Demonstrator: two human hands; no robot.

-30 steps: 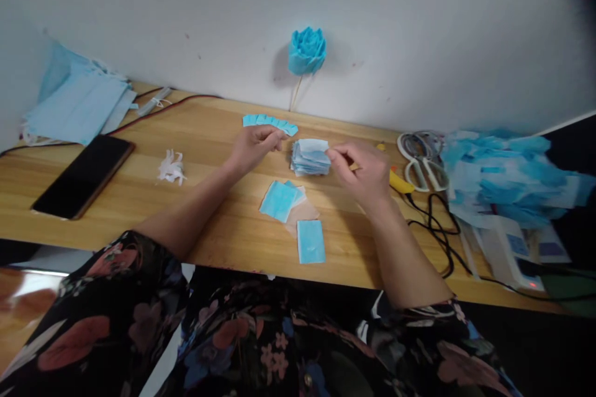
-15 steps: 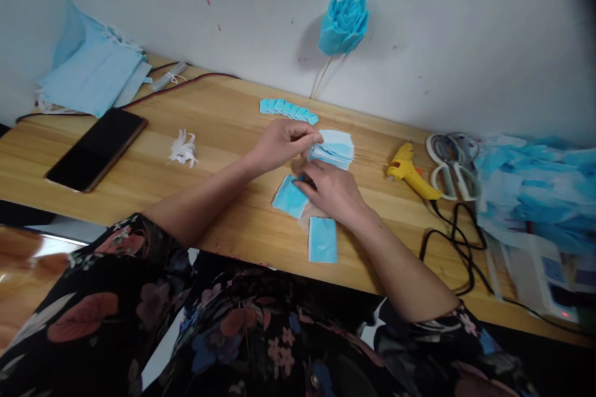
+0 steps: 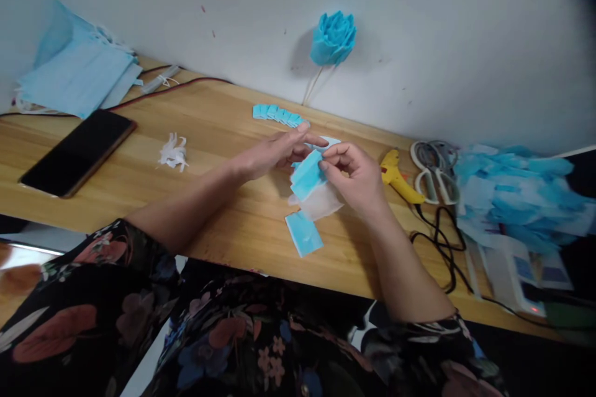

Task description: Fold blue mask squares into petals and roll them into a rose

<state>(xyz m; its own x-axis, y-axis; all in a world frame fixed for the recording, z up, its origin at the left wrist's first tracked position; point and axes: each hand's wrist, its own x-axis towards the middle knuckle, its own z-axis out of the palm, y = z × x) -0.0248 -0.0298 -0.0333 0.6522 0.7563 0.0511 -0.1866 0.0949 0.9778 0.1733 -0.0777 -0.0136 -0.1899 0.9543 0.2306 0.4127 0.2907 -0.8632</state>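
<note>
My right hand pinches the edge of a blue fabric piece, holding it tilted over the table. Just left of it is my left hand, its upper fingers stretched out; whether its lower fingertips touch the piece I cannot tell. Under the held piece shows a thin white fabric piece. Nearer me, another blue rectangle lies flat. Behind the hands, a stack of pale fabric pieces is mostly hidden. A row of small folded blue pieces lies beyond.
A blue fabric flower on a stem leans at the wall. To the right are a yellow glue gun, scissors, black cable and a heap of blue scraps. Face masks, a phone and white scraps lie left.
My right hand has raised a blue piece between my hands. My left hand has left the stack, its fingers straightening. The nearer blue rectangle now lies turned at an angle. The view has shifted slightly.
</note>
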